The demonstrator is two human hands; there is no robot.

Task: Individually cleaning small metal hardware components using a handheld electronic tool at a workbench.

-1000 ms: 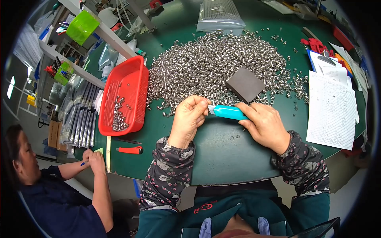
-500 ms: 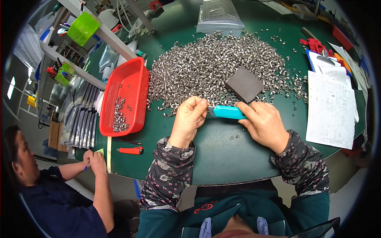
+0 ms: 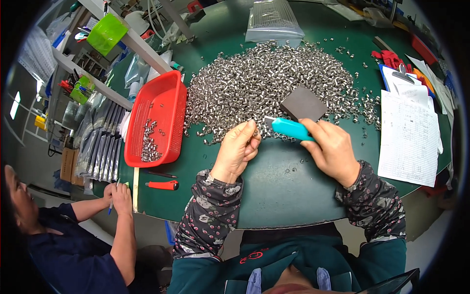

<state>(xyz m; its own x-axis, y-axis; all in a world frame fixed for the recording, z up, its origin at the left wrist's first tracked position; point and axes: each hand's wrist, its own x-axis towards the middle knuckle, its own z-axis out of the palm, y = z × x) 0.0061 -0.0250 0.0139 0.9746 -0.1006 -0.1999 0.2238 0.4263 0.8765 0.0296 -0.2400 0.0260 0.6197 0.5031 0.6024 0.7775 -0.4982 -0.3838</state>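
My right hand [image 3: 333, 149] is closed round the teal handle of a utility knife [image 3: 290, 128], its short blade pointing left and slightly up. My left hand [image 3: 239, 149] is pinched, thumb against fingers, on what looks like a small metal ring [image 3: 255, 132], mostly hidden by the fingertips. A small gap separates the blade from the left fingertips. Just beyond both hands spreads a wide pile of small shiny metal rings [image 3: 259, 81]. On the pile's near right side rests a dark grey square block [image 3: 304, 104], behind the knife.
A red plastic basket [image 3: 177, 117] with some rings stands left of the pile. A red cutter [image 3: 163, 185] and a pen [image 3: 162, 174] lie nearer. Written sheets [image 3: 409, 142] and a clipboard [image 3: 402, 73] lie right. A co-worker [image 3: 73, 240] sits at the left edge.
The knife blade has moved away from my left fingertips, up and to the right. My left hand stays pinched in nearly the same place. Another tiny bit appears on the table below the knife.
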